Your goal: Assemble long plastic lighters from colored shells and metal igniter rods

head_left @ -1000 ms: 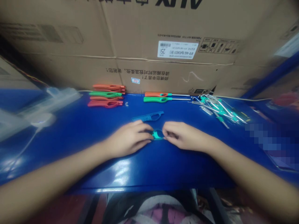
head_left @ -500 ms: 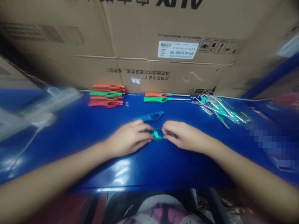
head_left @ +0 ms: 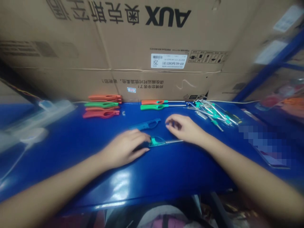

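On the blue surface (head_left: 166, 172) a teal lighter part (head_left: 157, 141) lies flat near the middle, its thin metal rod running out towards 3 o'clock. The left hand (head_left: 125, 148) rests palm down at the part's 9 o'clock end, and its grip is pressed together there, forefinger above and thumb below, pinching that end so that it is hidden under the fingers (head_left: 143, 138). The right hand (head_left: 184, 127) hovers just at 1 o'clock of the teal part, apart from it, with the rod passing under its wrist side. Its grip is loosely curled inward, and I cannot tell whether anything small sits between the fingertips. A blue shell (head_left: 145, 124) lies at 11 o'clock of the teal part, between the two hands and touching neither. Farther off at 12 o'clock lie an orange lighter (head_left: 154, 102) and a green lighter (head_left: 153, 107), side by side, rods pointing to 3 o'clock. At 10 o'clock is a small stack of orange and green shells (head_left: 102, 107). At 2 o'clock lies a loose heap of teal-tipped rods (head_left: 213, 112). A large cardboard box (head_left: 133, 41) stands along the far edge, bearing a white label (head_left: 169, 60).
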Available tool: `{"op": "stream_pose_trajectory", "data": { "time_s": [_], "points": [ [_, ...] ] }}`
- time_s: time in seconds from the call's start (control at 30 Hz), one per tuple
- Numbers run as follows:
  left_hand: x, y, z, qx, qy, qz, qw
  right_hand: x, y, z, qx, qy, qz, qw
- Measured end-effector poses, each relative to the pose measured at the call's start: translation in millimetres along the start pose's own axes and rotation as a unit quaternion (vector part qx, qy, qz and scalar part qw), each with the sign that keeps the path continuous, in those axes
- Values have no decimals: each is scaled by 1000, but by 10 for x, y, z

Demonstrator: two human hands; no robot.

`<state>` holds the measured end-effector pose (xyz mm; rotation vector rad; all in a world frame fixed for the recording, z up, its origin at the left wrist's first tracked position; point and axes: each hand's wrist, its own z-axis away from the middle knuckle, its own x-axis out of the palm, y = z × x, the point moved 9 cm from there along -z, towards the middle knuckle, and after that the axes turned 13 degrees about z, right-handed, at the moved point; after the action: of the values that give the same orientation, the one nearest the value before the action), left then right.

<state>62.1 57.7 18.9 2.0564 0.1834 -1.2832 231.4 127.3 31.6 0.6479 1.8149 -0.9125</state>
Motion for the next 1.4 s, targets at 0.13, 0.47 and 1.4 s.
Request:
{"op": "stream_pose_trajectory", "data": {
  "time_s": [0.13, 0.47, 1.4],
  "points": [
    [-33, 10, 11, 0, -9, 3, 1000, -188, 630, 14, 186, -22, 250, 950],
    [-64, -68, 34, -14, -27, 28, 999, -344, 1386, 175, 346, -136, 291, 882],
    [-94, -46, 10, -64, 145, 227, 961, 158, -545, 123, -61, -6, -240, 969]
  ]
}}
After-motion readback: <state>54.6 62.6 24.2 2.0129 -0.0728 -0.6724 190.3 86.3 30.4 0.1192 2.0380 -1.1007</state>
